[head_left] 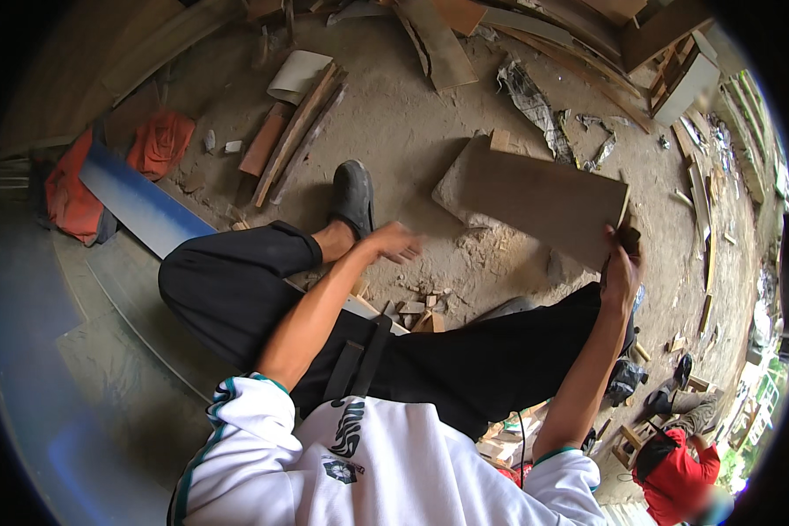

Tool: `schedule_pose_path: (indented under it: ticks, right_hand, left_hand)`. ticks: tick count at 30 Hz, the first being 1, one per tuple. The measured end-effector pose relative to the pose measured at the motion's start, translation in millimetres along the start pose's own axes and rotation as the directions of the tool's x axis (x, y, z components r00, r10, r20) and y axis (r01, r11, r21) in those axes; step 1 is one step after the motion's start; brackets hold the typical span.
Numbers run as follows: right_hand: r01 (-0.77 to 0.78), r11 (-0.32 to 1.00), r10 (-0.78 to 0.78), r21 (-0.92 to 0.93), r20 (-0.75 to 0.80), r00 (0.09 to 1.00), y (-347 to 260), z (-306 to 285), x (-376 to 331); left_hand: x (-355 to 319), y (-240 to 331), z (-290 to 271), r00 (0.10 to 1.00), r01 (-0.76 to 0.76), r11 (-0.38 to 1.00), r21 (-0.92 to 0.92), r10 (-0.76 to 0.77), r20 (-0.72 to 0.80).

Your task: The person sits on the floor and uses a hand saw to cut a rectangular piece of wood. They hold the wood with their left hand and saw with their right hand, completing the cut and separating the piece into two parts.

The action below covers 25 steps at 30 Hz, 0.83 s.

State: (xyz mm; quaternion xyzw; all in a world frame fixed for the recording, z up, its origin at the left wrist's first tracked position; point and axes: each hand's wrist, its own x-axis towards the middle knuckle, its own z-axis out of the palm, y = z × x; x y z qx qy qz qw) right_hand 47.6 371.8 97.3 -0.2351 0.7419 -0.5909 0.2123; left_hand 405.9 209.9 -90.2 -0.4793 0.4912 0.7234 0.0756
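Observation:
My right hand (621,273) grips the near right corner of a flat brown wooden board (535,197). The far end of that board lies over a pale, rough-edged slab (450,195) on the ground. A small wood block (500,140) sits at the board's far edge. My left hand (394,243) is held out in the air between my knees, near my dark shoe (351,197). Its fingers are stretched toward the board, slightly blurred, with nothing seen in them. Small wood offcuts (425,311) lie on the ground between my legs.
Stacked wood strips (298,131) lie beyond my left foot. A blue-and-white panel (140,197) and orange-red cloth (72,197) are at the left. Crumpled paper (535,105) and loose planks (434,44) lie farther off. A person in red (675,473) is at the lower right.

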Motion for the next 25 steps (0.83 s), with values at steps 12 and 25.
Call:
schedule_pose_path:
  ticks: [12, 25]
  right_hand:
    - [0.176, 0.926, -0.345, -0.335, -0.555, 0.757, -34, -92, -71]
    - [-0.265, 0.927, -0.074, -0.266, -0.821, 0.566, -110, -199, -290]
  left_hand:
    - [27, 153, 60, 0.857, -0.454, 0.879, -0.145, 0.387, -0.341]
    - [9, 182, 338, 0.807, -0.440, 0.881, -0.171, 0.472, 0.355]
